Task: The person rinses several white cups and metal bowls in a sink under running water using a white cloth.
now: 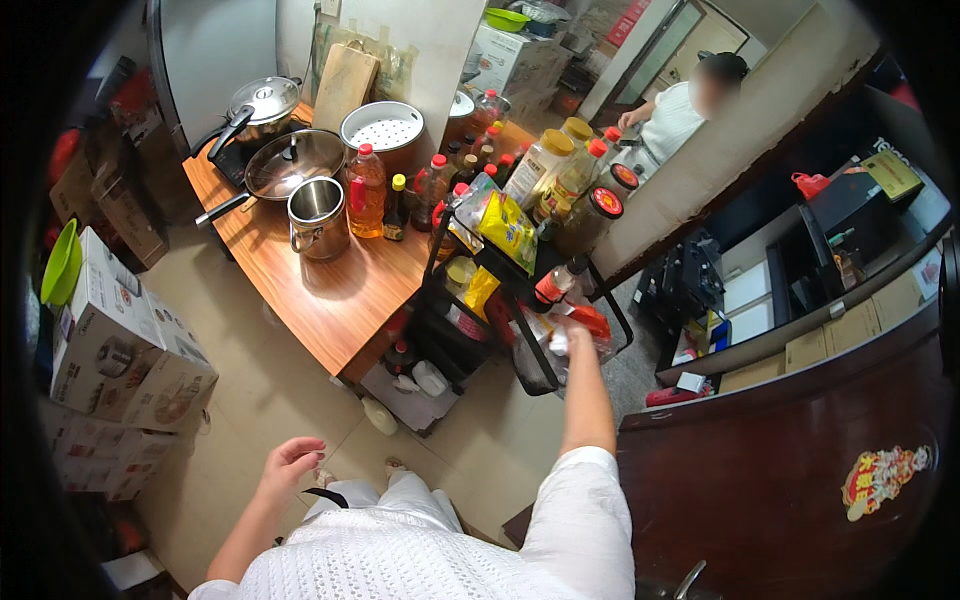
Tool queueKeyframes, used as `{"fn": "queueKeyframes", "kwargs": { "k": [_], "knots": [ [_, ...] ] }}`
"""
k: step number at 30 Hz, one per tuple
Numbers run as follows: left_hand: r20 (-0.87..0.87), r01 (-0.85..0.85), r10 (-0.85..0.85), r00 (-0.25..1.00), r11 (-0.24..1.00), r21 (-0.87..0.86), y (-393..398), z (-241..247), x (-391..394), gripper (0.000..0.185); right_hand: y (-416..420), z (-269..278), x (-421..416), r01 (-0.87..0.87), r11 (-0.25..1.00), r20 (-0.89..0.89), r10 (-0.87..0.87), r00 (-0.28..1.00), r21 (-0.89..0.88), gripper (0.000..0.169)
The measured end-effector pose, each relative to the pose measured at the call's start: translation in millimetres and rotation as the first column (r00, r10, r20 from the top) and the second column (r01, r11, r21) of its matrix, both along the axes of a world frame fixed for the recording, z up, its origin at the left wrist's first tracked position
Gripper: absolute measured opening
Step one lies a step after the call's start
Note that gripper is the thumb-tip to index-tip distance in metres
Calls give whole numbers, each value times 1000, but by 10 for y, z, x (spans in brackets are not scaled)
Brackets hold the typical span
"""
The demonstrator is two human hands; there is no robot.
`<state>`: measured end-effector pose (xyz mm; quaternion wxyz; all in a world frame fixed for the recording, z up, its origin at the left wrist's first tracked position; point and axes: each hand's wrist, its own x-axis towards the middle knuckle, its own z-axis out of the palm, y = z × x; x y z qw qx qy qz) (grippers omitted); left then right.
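Note:
My right hand point(573, 335) is reached out into a black metal rack point(541, 384) beside the wooden table. Around its fingers lie clear and red plastic packaging point(589, 321) and something small and white. The fingers are partly hidden, so a grip cannot be made out. Close behind stands a dark-capped bottle with a red label point(553, 285). Yellow plastic packets point(510, 229) fill the rack's upper part. My left hand point(294, 459) hangs over the tiled floor near my waist, holding nothing, its fingers loosely bent and apart.
The wooden table point(360, 300) carries a steel pot point(319, 221), a lidded frying pan point(292, 165), a pressure cooker point(264, 105), an oil bottle point(366, 195) and large jars point(592, 217). Cardboard boxes point(135, 337) stand left. A dark red door point(750, 480) is right. A person point(667, 127) shows behind, apparently mirrored.

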<state>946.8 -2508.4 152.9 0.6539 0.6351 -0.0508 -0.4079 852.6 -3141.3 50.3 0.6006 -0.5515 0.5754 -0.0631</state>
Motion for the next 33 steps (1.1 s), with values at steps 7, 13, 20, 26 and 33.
{"fn": "queueKeyframes", "kwargs": {
  "k": [7, 13, 20, 26, 33],
  "knots": [
    [-4, -196, 200, 980, 962, 190, 278, 25, -30, 23, 255, 253, 351, -464, 765, -453, 254, 854, -447, 40],
    [-61, -331, 344, 937, 930, 159, 431, -90, -42, 21, 284, 969, -1084, 163, 713, 210, -23, 977, -682, 50],
    [-42, -395, 402, 915, 912, 109, 476, -10, 23, 18, -89, 439, -1316, -22, 988, 85, 36, 996, -155, 19],
    [-90, -473, 485, 870, 872, 129, 864, -212, -32, 18, 568, 599, -714, -260, 965, 195, 259, 946, -18, 28],
    [-73, -647, 653, 754, 757, 91, 1702, -403, -186, 18, 1403, 461, 272, -396, 909, 209, 416, 885, -133, 55]
  ]
}}
